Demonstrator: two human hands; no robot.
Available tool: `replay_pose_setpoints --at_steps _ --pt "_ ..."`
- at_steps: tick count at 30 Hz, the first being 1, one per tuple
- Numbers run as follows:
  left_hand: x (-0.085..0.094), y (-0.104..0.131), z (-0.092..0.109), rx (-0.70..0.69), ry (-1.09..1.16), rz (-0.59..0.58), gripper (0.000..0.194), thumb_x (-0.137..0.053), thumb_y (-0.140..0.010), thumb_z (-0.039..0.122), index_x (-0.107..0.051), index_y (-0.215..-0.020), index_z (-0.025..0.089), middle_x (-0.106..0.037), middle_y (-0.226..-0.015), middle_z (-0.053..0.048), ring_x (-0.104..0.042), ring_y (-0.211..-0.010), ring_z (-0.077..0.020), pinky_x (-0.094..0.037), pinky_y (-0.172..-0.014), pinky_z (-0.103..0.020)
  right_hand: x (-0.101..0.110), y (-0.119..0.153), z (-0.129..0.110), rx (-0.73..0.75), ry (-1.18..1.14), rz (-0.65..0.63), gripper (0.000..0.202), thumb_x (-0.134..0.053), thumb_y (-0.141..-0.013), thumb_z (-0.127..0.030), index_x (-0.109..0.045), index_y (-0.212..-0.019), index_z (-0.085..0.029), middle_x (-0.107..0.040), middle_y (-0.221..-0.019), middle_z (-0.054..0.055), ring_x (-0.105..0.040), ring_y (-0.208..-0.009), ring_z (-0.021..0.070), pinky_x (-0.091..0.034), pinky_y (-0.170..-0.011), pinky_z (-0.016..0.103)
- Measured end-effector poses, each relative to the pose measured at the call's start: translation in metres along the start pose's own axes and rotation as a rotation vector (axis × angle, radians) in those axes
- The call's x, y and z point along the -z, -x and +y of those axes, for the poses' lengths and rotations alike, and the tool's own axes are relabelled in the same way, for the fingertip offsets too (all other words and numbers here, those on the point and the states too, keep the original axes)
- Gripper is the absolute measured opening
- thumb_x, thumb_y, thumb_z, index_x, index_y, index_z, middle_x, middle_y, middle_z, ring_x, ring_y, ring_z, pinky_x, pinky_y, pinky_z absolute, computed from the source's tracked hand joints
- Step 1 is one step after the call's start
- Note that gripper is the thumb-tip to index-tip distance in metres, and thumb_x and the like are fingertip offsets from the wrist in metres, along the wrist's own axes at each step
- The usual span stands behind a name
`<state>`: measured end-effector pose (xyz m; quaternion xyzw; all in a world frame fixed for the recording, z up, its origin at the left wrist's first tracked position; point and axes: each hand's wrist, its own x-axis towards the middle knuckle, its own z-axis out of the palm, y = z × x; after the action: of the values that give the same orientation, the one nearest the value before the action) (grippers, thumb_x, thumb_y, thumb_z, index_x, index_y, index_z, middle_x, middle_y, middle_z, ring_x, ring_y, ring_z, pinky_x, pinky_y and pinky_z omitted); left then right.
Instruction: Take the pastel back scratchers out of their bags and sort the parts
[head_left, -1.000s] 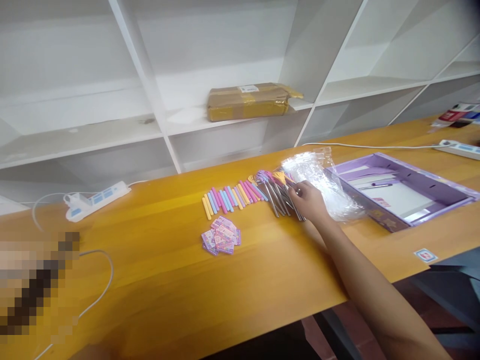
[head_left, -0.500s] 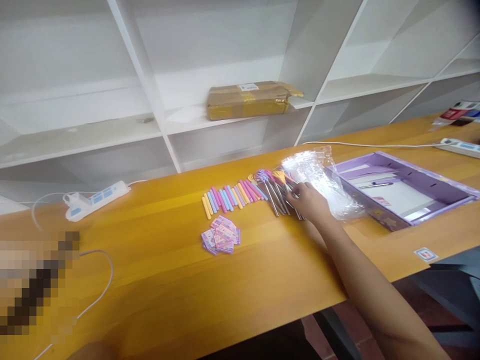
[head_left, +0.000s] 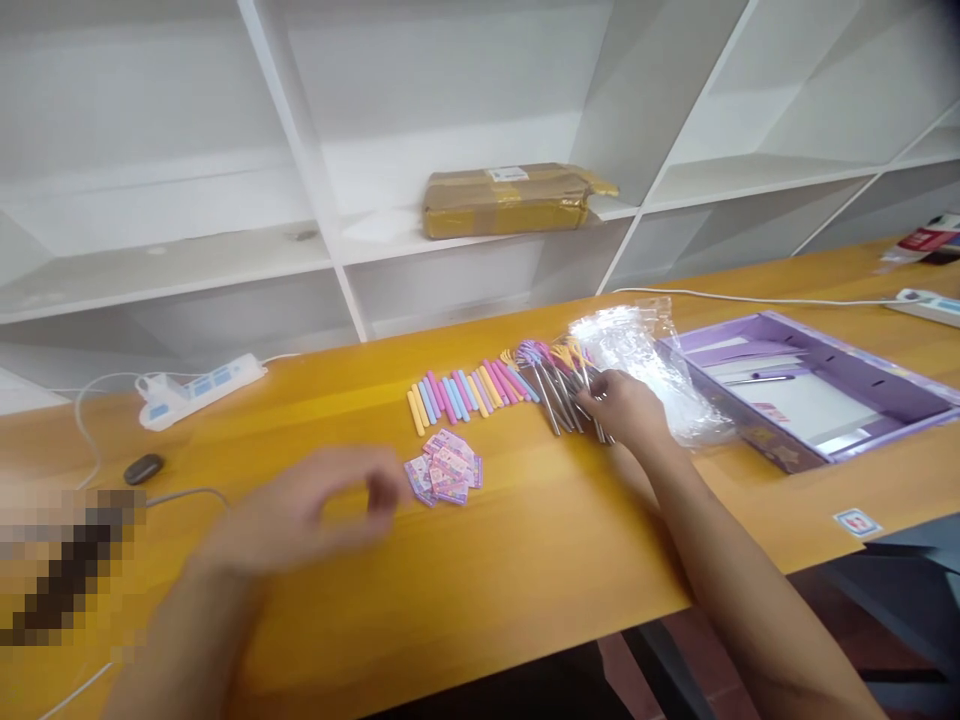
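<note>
My right hand [head_left: 628,408] is closed at a bunch of slim silver rods with coloured tassel-like tops [head_left: 556,385], its thumb and fingertips pinching among the rods. Exactly how many rods it grips is hidden by the fingers. Left of the bunch lies a row of pastel sticks [head_left: 469,392] in yellow, blue, pink and purple. In front of that row rests a small pile of pink and purple printed cards [head_left: 450,468]. My left hand [head_left: 307,510], blurred by motion, hovers just left of the cards, fingers curved with a gap from the thumb and nothing visible in it.
Clear plastic bags [head_left: 637,350] lie behind my right hand, against a purple open box [head_left: 780,465] holding papers and a pen. A power strip [head_left: 202,392] and a small dark object [head_left: 143,469] are on the left. A taped carton [head_left: 510,205] sits on the white shelf.
My left hand has come into view from the lower left, up to the cards. My right hand stays at the rods, its fingers shifted slightly. The view has turned a little.
</note>
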<state>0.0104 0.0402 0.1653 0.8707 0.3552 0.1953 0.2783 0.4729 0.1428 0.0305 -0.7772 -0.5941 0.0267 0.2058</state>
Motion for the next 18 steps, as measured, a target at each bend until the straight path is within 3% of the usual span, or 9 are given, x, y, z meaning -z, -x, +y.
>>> replay_pose_setpoints --at_steps 1,3,4,6,8,12,15,18 --pt "-0.005 -0.013 -0.017 0.044 -0.031 0.047 0.028 -0.055 -0.108 0.047 -0.073 -0.113 0.025 -0.068 -0.098 -0.004 -0.064 -0.085 -0.0198 -0.056 -0.080 -0.034 0.001 0.000 0.000 -0.017 -0.024 0.006 0.023 -0.063 -0.087 -0.045 -0.062 -0.084 -0.022 -0.072 -0.089 0.007 -0.062 -0.076 0.0223 -0.036 -0.064 0.032" --pt "-0.021 -0.040 -0.058 0.223 -0.180 0.231 0.035 -0.045 -0.111 0.043 -0.070 -0.129 0.027 -0.062 -0.099 -0.004 -0.061 -0.086 -0.0207 -0.053 -0.082 -0.036 0.003 0.001 -0.001 -0.032 -0.085 0.033 0.022 -0.064 -0.086 -0.045 -0.061 -0.085 -0.023 -0.071 -0.082 0.005 -0.060 -0.070 0.0214 -0.035 -0.062 0.031" --pt "-0.030 -0.051 -0.080 0.271 -0.219 0.258 0.039 -0.043 -0.111 0.043 -0.066 -0.139 0.028 -0.060 -0.101 -0.005 -0.060 -0.087 -0.0214 -0.052 -0.085 -0.037 0.003 0.001 -0.001 -0.028 -0.121 0.058 0.022 -0.064 -0.086 -0.045 -0.060 -0.085 -0.023 -0.071 -0.080 0.005 -0.060 -0.068 0.0210 -0.035 -0.062 0.031" --pt "-0.048 -0.064 -0.118 0.292 -0.207 0.199 0.044 -0.041 -0.112 0.043 -0.061 -0.149 0.030 -0.054 -0.101 -0.005 -0.060 -0.086 -0.0213 -0.051 -0.086 -0.038 0.004 0.003 -0.002 0.002 -0.204 0.119 0.021 -0.064 -0.085 -0.044 -0.059 -0.086 -0.023 -0.072 -0.081 0.004 -0.061 -0.067 0.0201 -0.037 -0.062 0.031" --pt "-0.061 -0.065 -0.142 0.270 -0.219 0.141 0.046 -0.039 -0.112 0.046 -0.061 -0.150 0.032 -0.052 -0.101 -0.005 -0.059 -0.091 -0.0222 -0.050 -0.090 -0.038 0.005 0.004 -0.005 0.026 -0.285 0.164 0.020 -0.064 -0.085 -0.042 -0.058 -0.087 -0.023 -0.072 -0.080 0.004 -0.062 -0.067 0.0197 -0.039 -0.064 0.031" --pt "-0.074 -0.058 -0.156 0.204 -0.243 0.122 0.041 -0.040 -0.111 0.047 -0.069 -0.134 0.027 -0.054 -0.105 -0.006 -0.059 -0.096 -0.0233 -0.049 -0.092 -0.038 0.008 0.009 -0.010 0.061 -0.395 0.212 0.021 -0.064 -0.084 -0.042 -0.060 -0.090 -0.022 -0.069 -0.076 0.004 -0.063 -0.066 0.0191 -0.044 -0.066 0.031" --pt "-0.080 -0.057 -0.159 0.259 -0.249 0.312 0.031 -0.044 -0.110 0.043 -0.065 -0.110 0.021 -0.056 -0.104 -0.006 -0.059 -0.091 -0.0225 -0.050 -0.088 -0.038 0.010 0.012 -0.013 0.089 -0.433 0.236 0.022 -0.064 -0.085 -0.042 -0.060 -0.092 -0.022 -0.067 -0.075 0.003 -0.061 -0.064 0.0182 -0.045 -0.065 0.031" --pt "-0.084 -0.059 -0.164 0.383 -0.324 0.449 0.023 -0.062 -0.100 0.042 -0.057 -0.108 0.020 -0.058 -0.108 -0.008 -0.061 -0.099 -0.0263 -0.051 -0.091 -0.040 0.009 0.014 -0.013 0.100 -0.502 0.267 0.023 -0.066 -0.085 -0.043 -0.059 -0.092 -0.022 -0.066 -0.074 0.002 -0.060 -0.062 0.0167 -0.046 -0.064 0.031"
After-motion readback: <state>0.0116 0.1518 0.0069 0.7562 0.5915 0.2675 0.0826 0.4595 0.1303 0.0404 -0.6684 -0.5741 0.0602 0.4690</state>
